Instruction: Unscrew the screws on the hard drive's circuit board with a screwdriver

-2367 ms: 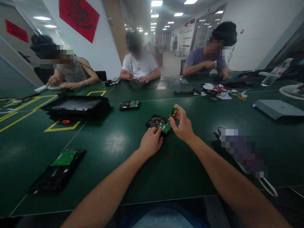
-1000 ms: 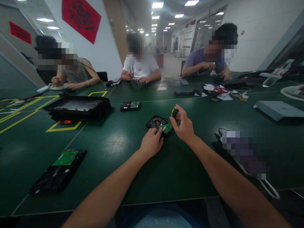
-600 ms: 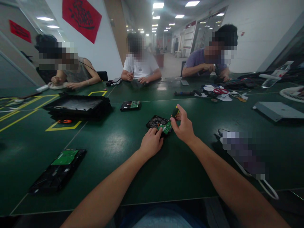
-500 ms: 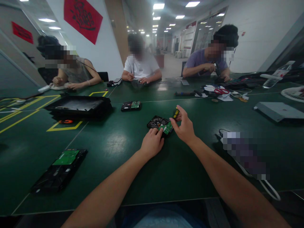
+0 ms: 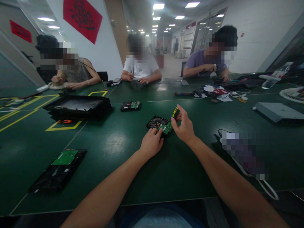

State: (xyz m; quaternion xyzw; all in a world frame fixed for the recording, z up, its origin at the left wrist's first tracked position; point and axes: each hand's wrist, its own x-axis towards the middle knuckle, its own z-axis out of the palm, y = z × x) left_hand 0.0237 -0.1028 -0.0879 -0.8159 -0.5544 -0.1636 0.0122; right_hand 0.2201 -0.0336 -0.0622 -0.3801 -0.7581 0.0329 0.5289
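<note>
A black hard drive point(image 5: 155, 121) with a green circuit board lies on the table in front of me. My left hand point(image 5: 152, 141) grips its near side, with fingertips on the edge of the board. A yellow and black screwdriver point(image 5: 175, 112) is pinched between the thumb and fingers of my right hand point(image 5: 184, 125). Its handle leans over the right end of the drive; I cannot make out the tip. Two more hard drives, one near point(image 5: 58, 171) and one far point(image 5: 130, 105), rest on the table to the left.
Black plastic trays point(image 5: 78, 106) stand at the left, with an orange-handled tool point(image 5: 65, 121) by them. To the right are a pouch-like item point(image 5: 242, 155), a grey metal box point(image 5: 276, 111) and a bottle point(image 5: 276, 76). Red scissors point(image 5: 220, 91) lie among scraps. Three people sit opposite.
The screwdriver handle has turned slightly in my right hand, showing more of its yellow and black grip. My left hand keeps its place on the hard drive.
</note>
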